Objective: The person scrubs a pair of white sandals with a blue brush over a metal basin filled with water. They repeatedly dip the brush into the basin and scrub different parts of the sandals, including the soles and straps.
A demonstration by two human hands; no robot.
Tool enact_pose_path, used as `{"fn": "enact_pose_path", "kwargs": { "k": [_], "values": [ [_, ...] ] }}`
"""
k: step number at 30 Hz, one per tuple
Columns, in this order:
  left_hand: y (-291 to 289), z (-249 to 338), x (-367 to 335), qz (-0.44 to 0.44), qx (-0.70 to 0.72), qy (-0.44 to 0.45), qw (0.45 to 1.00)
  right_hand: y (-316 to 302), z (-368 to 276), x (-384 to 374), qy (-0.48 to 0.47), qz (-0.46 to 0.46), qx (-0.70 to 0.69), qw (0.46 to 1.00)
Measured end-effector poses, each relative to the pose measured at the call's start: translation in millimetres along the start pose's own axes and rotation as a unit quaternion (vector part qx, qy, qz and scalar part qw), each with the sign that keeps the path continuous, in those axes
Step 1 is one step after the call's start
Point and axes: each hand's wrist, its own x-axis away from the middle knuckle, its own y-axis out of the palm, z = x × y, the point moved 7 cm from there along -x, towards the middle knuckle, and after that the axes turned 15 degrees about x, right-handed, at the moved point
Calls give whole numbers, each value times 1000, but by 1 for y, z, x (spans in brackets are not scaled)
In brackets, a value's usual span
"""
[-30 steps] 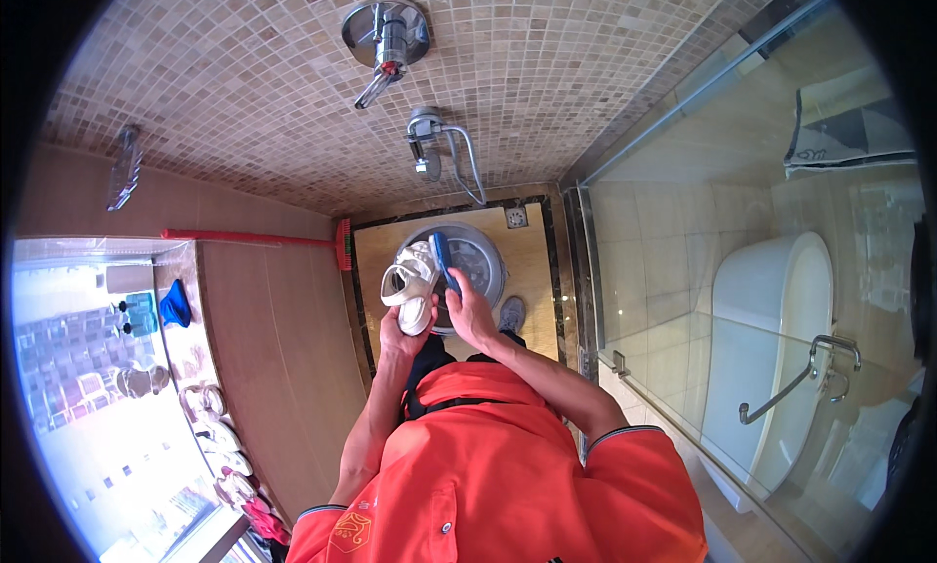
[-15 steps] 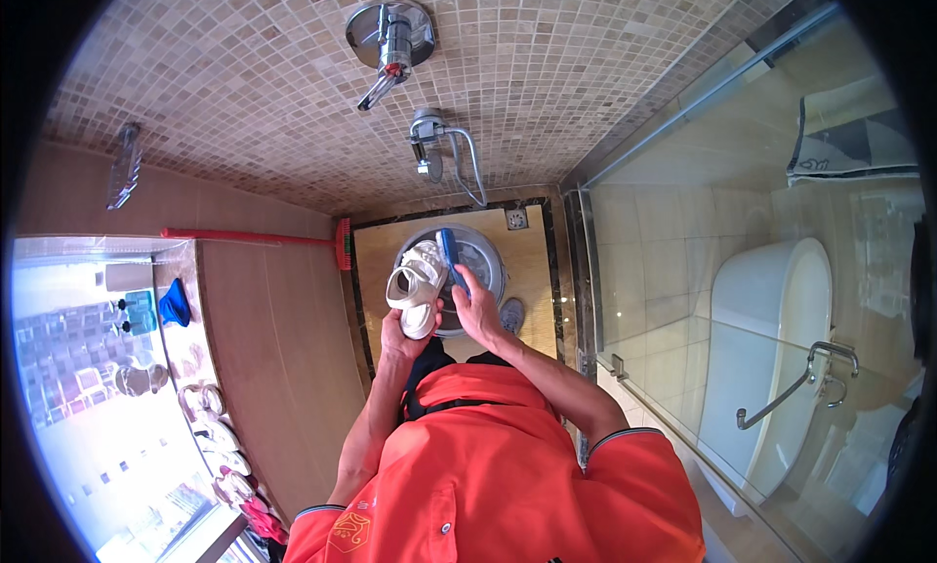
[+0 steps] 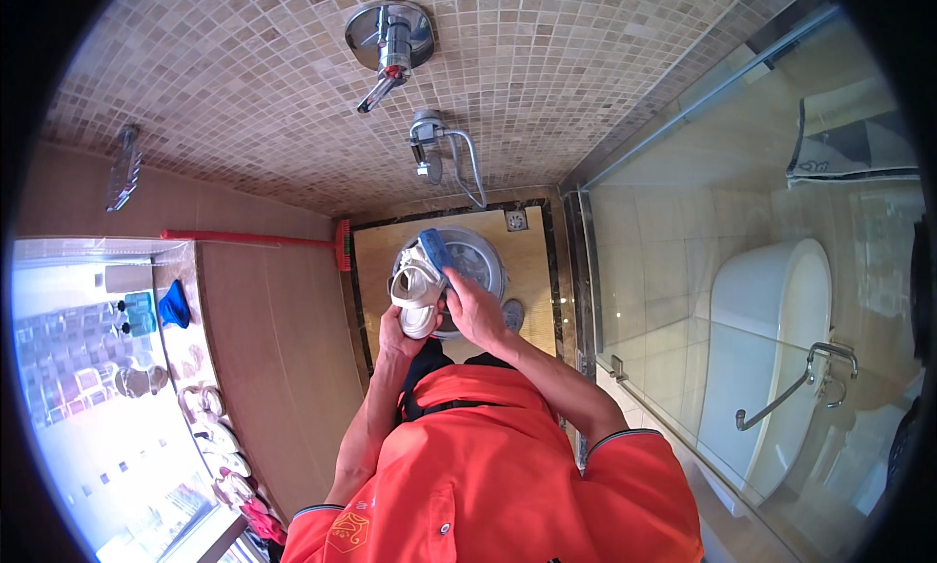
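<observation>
A white sandal (image 3: 417, 288) is held by its heel end in my left hand (image 3: 398, 335), toe pointing away from me. My right hand (image 3: 472, 309) is closed round a blue scrubbing brush (image 3: 434, 248), whose head lies against the right side of the sandal's toe. The bristles are hidden behind the blue back. Below both hands, a round grey basin (image 3: 498, 275) stands on the floor; what it holds is hard to make out.
Ahead on the mosaic wall are a chrome mixer tap (image 3: 392, 46) and a hand shower (image 3: 427, 143). A red long-handled broom (image 3: 264, 237) leans at left. Several shoes (image 3: 220, 436) line the window ledge. A glass partition (image 3: 654, 300) and white bathtub (image 3: 761, 339) are right.
The brush has shifted left onto the sandal's toe and turned so its broad blue back shows. My right hand has moved slightly left and down with it. The sandal stays nearly in place.
</observation>
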Motion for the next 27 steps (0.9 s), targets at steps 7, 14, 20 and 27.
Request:
{"fn": "enact_pose_path", "kwargs": {
  "k": [7, 14, 20, 27],
  "values": [
    [-9, 7, 4, 29, -26, 8, 999, 1, 11, 22, -51, 29, 7, 998],
    [-14, -6, 4, 24, -84, -5, 996, 3, 21, 15, -41, 9, -30, 999],
    [-13, 13, 1, 30, -107, 32, 993, -6, 9, -8, -93, 8, -4, 996],
    [1, 6, 15, 84, -263, 100, 956, -15, 26, 9, -92, -42, 40, 994]
  ]
}}
